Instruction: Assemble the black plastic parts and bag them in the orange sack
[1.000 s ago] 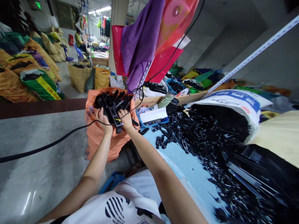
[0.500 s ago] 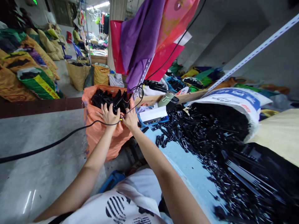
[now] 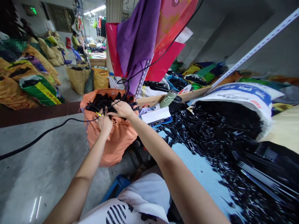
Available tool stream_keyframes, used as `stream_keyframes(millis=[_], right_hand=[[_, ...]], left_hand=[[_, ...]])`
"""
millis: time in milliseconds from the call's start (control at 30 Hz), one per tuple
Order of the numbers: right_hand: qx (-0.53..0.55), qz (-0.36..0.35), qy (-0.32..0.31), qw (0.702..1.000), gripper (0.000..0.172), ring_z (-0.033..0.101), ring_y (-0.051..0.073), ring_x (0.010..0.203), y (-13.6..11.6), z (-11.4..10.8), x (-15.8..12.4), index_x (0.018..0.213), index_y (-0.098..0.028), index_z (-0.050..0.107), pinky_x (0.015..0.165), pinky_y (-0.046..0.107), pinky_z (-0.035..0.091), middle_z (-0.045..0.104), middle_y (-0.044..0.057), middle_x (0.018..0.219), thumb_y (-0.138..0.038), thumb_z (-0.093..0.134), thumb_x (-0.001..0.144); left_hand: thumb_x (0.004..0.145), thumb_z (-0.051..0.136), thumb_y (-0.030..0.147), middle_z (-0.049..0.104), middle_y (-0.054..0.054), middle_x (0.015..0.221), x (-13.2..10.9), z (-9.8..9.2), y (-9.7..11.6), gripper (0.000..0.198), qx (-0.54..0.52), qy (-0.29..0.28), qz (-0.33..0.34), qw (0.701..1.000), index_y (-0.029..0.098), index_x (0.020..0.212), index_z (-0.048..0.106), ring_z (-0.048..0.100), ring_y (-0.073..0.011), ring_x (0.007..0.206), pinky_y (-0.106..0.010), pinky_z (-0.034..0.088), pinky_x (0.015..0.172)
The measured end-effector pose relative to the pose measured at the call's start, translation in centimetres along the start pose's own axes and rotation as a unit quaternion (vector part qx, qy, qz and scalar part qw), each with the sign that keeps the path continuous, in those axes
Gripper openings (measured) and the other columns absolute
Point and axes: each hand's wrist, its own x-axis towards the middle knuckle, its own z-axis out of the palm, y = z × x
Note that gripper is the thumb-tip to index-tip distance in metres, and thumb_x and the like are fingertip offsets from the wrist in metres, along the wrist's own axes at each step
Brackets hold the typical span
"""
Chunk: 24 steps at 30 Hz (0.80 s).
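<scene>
An orange woven bag (image 3: 121, 141) stands before me, full of black plastic pieces (image 3: 97, 102). At its near rim is my left hand (image 3: 105, 123), fingers pointing up toward the pieces and partly apart; the fingertips are partly hidden. Stretched over the pieces, my right hand (image 3: 121, 109) lies flat with its thumb toward the left hand. A black cable (image 3: 70, 119) with a yellow mark runs across in front of the left hand's fingers and up to the right.
Loose black parts (image 3: 207, 133) cover much of the blue tabletop (image 3: 187, 158) at right, spilling from a white sack (image 3: 266, 109). A white paper box (image 3: 156, 115) and green cup (image 3: 168, 99) stand behind. Purple cloth (image 3: 140, 34) hangs from a perforated post. Filled sacks (image 3: 42, 90) stand at left.
My right hand has moved left and over the black pieces. My left hand has drawn back down to the bag's near rim. The cable has shifted, and the view has turned slightly.
</scene>
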Motion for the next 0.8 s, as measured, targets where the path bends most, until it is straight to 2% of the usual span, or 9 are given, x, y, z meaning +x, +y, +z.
stream_keyframes(millis=[100,267,300,367,433,533,600,700,800], right_hand=[[-0.028,-0.025,-0.012,0.999,0.068,0.050,0.024,0.091,1.4,1.0,0.7,0.098,-0.014,0.056,0.081,0.037,0.038,0.057,0.013,0.096,-0.069,0.020,0.084],[-0.019,0.146,0.048,0.988,0.070,0.046,0.028,0.102,2.8,1.8,-1.0,0.109,-0.013,0.053,0.086,0.041,0.034,0.055,0.015,0.107,-0.072,0.028,0.081],[0.000,0.171,0.067,0.983,0.071,0.046,0.028,0.104,2.6,1.8,-1.8,0.113,-0.013,0.052,0.087,0.040,0.034,0.054,0.016,0.111,-0.072,0.032,0.080],[0.052,0.187,0.106,0.975,0.067,0.045,0.027,0.109,1.7,1.4,-3.7,0.116,-0.013,0.051,0.090,0.038,0.035,0.051,0.016,0.120,-0.069,0.036,0.082],[0.116,0.151,0.112,0.975,0.058,0.048,0.023,0.108,0.4,0.9,-6.1,0.111,-0.015,0.054,0.091,0.036,0.036,0.054,0.013,0.118,-0.063,0.035,0.086],[0.196,0.024,-0.003,0.980,0.051,0.056,0.018,0.088,-0.5,-0.2,-9.8,0.100,-0.017,0.059,0.080,0.030,0.040,0.063,0.007,0.094,-0.057,0.029,0.092],[0.177,-0.047,-0.100,0.978,0.052,0.056,0.017,0.075,0.6,-1.2,-11.8,0.090,-0.017,0.062,0.074,0.030,0.040,0.064,0.006,0.078,-0.061,0.034,0.089],[0.066,-0.045,-0.141,0.987,0.051,0.054,0.019,0.070,3.8,-3.3,-13.8,0.075,-0.016,0.064,0.074,0.034,0.037,0.062,0.008,0.068,-0.061,0.044,0.084],[0.004,-0.040,-0.154,0.987,0.041,0.051,0.017,0.065,4.8,-5.8,-15.4,0.067,-0.016,0.062,0.073,0.035,0.034,0.060,0.008,0.061,-0.040,0.041,0.092]], left_hand=[[0.091,0.034,0.030,0.050,-0.014,0.131,-0.4,0.2,-0.7,0.040,-0.037,0.016,0.063,0.997,0.018,0.122,0.056,0.043,-0.0272,0.124,-0.047,0.027,0.107],[0.088,0.043,0.038,0.052,-0.009,0.129,-2.1,0.8,-1.2,0.032,-0.022,-0.014,0.231,0.973,0.023,0.107,0.063,0.034,-0.0290,0.131,-0.054,0.009,0.113],[0.088,0.043,0.035,0.055,-0.009,0.126,-2.4,1.0,-1.4,0.029,-0.021,-0.020,0.249,0.968,0.023,0.102,0.065,0.036,-0.0285,0.130,-0.055,0.010,0.112],[0.088,0.038,0.026,0.063,-0.009,0.110,-2.8,1.0,-1.9,0.029,-0.032,-0.030,0.267,0.963,0.022,0.093,0.066,0.048,-0.0249,0.119,-0.051,0.024,0.109],[0.087,0.034,0.020,0.066,-0.010,0.090,-2.9,0.4,-2.7,0.032,-0.033,-0.048,0.282,0.958,0.022,0.087,0.066,0.059,-0.0225,0.098,-0.043,0.042,0.093],[0.086,0.035,0.023,0.062,-0.009,0.069,-2.4,-1.4,-3.5,0.030,0.004,-0.089,0.334,0.938,0.023,0.076,0.064,0.060,-0.0215,0.073,-0.035,0.047,0.069],[0.088,0.036,0.027,0.060,-0.007,0.063,-1.8,-2.9,-3.2,0.032,0.034,-0.112,0.378,0.918,0.023,0.068,0.061,0.058,-0.0201,0.067,-0.032,0.045,0.063],[0.091,0.036,0.035,0.057,-0.006,0.057,-1.4,-5.1,-1.5,0.038,0.055,-0.131,0.417,0.898,0.023,0.062,0.058,0.055,-0.0174,0.058,-0.029,0.040,0.056],[0.091,0.039,0.044,0.050,-0.002,0.047,-2.1,-7.2,0.0,0.045,0.047,-0.104,0.465,0.878,0.022,0.054,0.053,0.048,-0.0141,0.047,-0.027,0.034,0.049]])
